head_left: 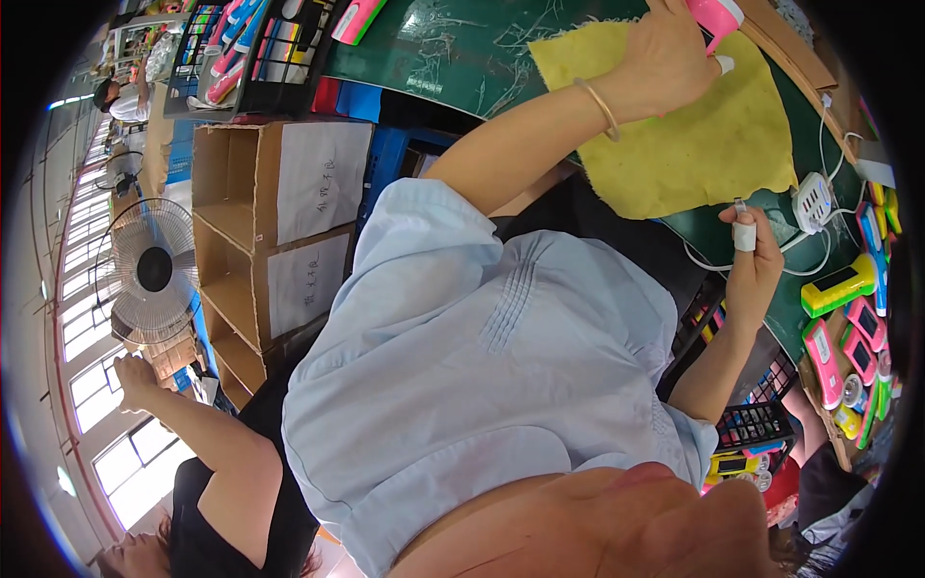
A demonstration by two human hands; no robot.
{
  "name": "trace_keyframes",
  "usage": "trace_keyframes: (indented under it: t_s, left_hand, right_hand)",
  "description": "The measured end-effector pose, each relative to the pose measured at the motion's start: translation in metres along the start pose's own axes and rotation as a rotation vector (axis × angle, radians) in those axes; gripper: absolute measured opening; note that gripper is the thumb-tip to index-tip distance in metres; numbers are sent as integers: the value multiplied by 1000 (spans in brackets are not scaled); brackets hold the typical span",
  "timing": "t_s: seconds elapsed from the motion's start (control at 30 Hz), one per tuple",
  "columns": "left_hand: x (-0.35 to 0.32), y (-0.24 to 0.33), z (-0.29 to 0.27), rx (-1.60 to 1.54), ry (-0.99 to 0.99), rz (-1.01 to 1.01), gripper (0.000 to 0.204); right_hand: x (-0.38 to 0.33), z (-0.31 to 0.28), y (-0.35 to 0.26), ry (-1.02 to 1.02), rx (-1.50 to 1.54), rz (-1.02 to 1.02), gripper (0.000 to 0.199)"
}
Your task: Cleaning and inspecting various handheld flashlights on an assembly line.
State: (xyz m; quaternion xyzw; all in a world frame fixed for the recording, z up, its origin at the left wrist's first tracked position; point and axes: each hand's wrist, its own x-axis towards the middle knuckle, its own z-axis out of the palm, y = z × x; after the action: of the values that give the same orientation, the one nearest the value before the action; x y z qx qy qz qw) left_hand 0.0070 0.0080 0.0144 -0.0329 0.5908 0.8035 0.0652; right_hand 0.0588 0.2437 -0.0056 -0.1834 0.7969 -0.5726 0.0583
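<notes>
My left hand (665,60) reaches over a yellow cloth (665,164) on the green worktable. Its fingers are closed round a pink handheld device (715,21) with a white rim, partly cut off by the upper edge. A bangle circles that wrist, and a white wrap covers a fingertip. Close to the cloth's lower right corner, my right hand (756,258) is closed, pinching a small shiny piece (740,204) between thumb and finger. White tape wraps its thumb. A white cable (708,262) runs behind that hand; whether it joins the piece is hidden.
A white multi-port charger (814,204) lies right of the cloth. Beyond it are a yellow device (838,286) and several pink ones (822,361). Black baskets (289,53) hold more. Cardboard shelves (229,207), a fan (152,270) and a co-worker's arm (217,433) are at left.
</notes>
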Motion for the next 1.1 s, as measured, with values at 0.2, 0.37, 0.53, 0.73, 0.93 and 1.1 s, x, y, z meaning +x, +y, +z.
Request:
trace_keyframes:
  t_s: [0.2, 0.37, 0.53, 0.73, 0.93, 1.1]
  left_hand:
    - [12, -9, 17, -364, -140, -120, 29]
    - [7, -9, 21, -285, -150, -69, 30]
    - [-9, -4, 31, -197, -123, 38, 30]
    - [-28, 3, 49, -93, -83, 190, 31]
    - [-25, -10, 48, 321, 158, 265, 25]
    - [-42, 15, 53, -548, 123, -174, 36]
  right_hand:
    - [21, 6, -20, 16, -254, -209, 9]
    - [42, 12, -46, -30, -725, -586, 9]
    - [60, 3, -52, -258, -736, -772, 10]
    - [38, -19, -48, -634, -210, -699, 33]
    - [25, -2, -80, -281, -261, -560, 36]
    - [-2, 14, -38, -161, -367, -743, 42]
